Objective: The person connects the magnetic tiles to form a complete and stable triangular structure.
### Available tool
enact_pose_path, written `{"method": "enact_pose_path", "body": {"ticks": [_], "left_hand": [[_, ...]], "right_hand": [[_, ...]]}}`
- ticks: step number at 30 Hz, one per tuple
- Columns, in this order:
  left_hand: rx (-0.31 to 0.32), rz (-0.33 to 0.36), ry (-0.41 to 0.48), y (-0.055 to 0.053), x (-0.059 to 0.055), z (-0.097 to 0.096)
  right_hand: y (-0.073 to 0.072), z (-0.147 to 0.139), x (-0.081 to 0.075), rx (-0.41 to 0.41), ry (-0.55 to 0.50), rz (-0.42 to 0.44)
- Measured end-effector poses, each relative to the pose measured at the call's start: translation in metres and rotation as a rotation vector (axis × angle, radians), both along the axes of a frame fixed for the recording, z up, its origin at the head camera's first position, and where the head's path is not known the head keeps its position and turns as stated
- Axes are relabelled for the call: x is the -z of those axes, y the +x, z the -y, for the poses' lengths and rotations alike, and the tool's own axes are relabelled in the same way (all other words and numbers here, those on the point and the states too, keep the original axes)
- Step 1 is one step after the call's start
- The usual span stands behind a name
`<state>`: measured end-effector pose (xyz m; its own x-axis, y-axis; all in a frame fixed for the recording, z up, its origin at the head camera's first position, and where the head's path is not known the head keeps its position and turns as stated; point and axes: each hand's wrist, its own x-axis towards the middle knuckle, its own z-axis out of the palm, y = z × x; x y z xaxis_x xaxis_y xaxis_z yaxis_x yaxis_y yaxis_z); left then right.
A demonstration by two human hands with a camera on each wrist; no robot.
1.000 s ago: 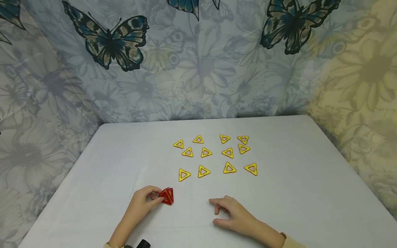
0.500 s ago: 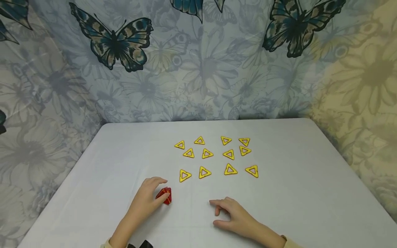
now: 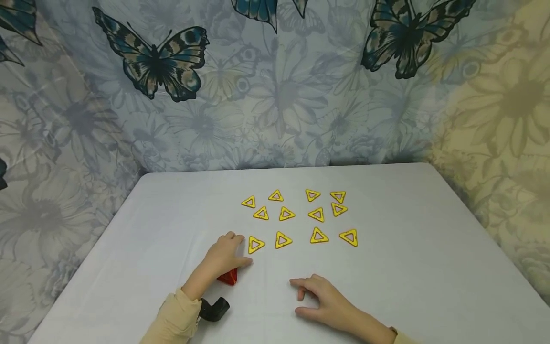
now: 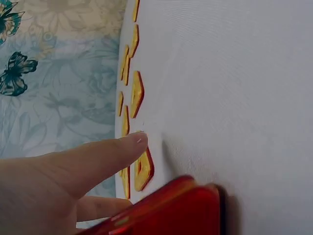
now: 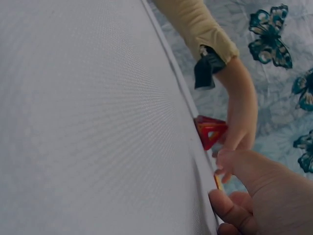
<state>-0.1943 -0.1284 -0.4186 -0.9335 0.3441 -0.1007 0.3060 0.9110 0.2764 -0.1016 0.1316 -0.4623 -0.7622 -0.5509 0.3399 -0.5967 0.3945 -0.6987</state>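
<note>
My left hand (image 3: 223, 254) reaches over the table with its fingers extended and nothing held. Its fingertips are right by the nearest left yellow triangle tile (image 3: 251, 244), which lies flat. In the left wrist view the thumb overlaps that yellow tile (image 4: 145, 180). Below this hand a small pyramid of red triangle tiles (image 3: 229, 277) stands on the table, partly hidden by the palm. The right wrist view shows the pyramid (image 5: 209, 142) beside the left wrist. My right hand (image 3: 326, 301) rests on the table, index finger forward and the other fingers loosely bent, holding nothing.
Further yellow triangle tiles, such as one at the front right (image 3: 353, 237) and one at the back (image 3: 276, 198), lie spread over the white table (image 3: 408, 267). A black wrist camera (image 3: 215, 309) is on the left arm. Butterfly-patterned cloth (image 3: 283, 129) hangs behind the table.
My left hand has let go of the red pyramid and moved forward and right, past it, to the nearest left yellow tile. The pyramid stays standing. My right hand has not moved.
</note>
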Motion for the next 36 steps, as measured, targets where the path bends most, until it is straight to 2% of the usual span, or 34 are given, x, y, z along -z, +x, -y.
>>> {"method": "enact_pose_path", "body": {"ticks": [5,9,12,16,21,24,27,30,34,36], "left_hand": [[-0.005,-0.049,-0.062,-0.004,0.004,-0.017],[-0.007,-0.116,-0.040,-0.003,0.006,-0.024],[-0.015,-0.154,0.017,0.004,0.008,-0.025],[-0.002,-0.165,0.090,0.017,0.011,-0.024],[0.017,-0.245,0.075,0.026,0.009,-0.023],[0.062,-0.286,0.075,0.028,0.004,-0.024],[0.144,-0.241,0.129,0.034,-0.003,-0.029],[0.218,-0.132,0.199,0.041,-0.008,-0.036],[0.273,0.007,0.279,0.049,-0.008,-0.043],[0.287,0.050,0.313,0.053,-0.005,-0.045]], "right_hand": [[0.000,0.001,-0.002,-0.009,-0.003,-0.006],[0.000,0.000,-0.004,-0.017,-0.009,-0.014],[0.000,0.000,-0.004,-0.017,-0.002,-0.017],[0.001,-0.002,-0.004,-0.016,0.020,-0.003],[0.003,0.000,-0.004,-0.017,0.019,0.007],[0.005,0.001,-0.002,-0.005,0.015,0.006],[0.007,0.000,0.000,0.008,0.017,0.007],[0.008,0.000,0.000,0.004,0.009,-0.018],[0.005,0.000,-0.002,-0.023,-0.014,-0.032],[0.003,0.000,-0.003,-0.031,-0.013,-0.020]]}}
